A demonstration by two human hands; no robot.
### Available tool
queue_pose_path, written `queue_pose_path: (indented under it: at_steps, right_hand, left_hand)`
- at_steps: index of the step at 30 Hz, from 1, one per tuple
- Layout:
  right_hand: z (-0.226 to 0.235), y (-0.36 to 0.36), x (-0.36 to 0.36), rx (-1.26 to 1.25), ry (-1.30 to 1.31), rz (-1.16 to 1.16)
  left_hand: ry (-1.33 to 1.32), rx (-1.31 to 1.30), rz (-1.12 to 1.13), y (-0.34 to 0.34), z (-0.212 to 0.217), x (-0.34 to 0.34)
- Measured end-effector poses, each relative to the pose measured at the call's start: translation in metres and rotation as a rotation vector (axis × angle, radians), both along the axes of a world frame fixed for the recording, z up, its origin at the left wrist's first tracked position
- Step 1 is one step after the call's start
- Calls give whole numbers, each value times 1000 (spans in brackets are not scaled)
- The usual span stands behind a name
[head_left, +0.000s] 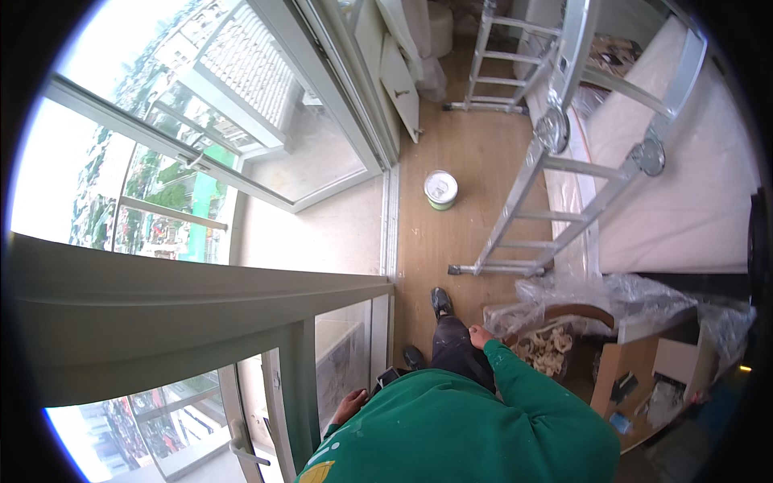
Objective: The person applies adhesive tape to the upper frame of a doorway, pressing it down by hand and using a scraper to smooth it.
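My left hand hangs low at my left side, close to the window frame and a small dark object by my hip. Its fingers are small and partly turned away, so I cannot tell their pose. My right hand is beside my right thigh, its fingers curled in, with nothing visible in them. Ahead of my feet, a white bucket with a greenish lower side stands on the wood floor. A folding aluminium ladder rises ahead to the right.
An open glazed door and window frame line the left, beside a balcony. At right are a plastic-covered bed or mattress, crumpled plastic sheeting and a wooden cabinet. A white panel leans ahead.
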State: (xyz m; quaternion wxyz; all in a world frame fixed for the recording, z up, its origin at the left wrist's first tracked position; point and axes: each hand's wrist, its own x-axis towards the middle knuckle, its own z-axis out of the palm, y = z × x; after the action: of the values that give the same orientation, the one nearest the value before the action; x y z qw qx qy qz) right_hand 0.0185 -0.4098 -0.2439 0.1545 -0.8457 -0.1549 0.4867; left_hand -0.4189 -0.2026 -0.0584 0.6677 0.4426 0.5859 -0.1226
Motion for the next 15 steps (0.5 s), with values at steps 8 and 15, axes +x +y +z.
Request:
queue_pose_path:
  at_steps: [8,15]
  right_hand:
    - [102,206,115,263,160,27]
    - [228,410,228,800,687,-191]
  left_hand:
    - [-18,156,33,87,39,105]
    - [26,174,8,154,1,158]
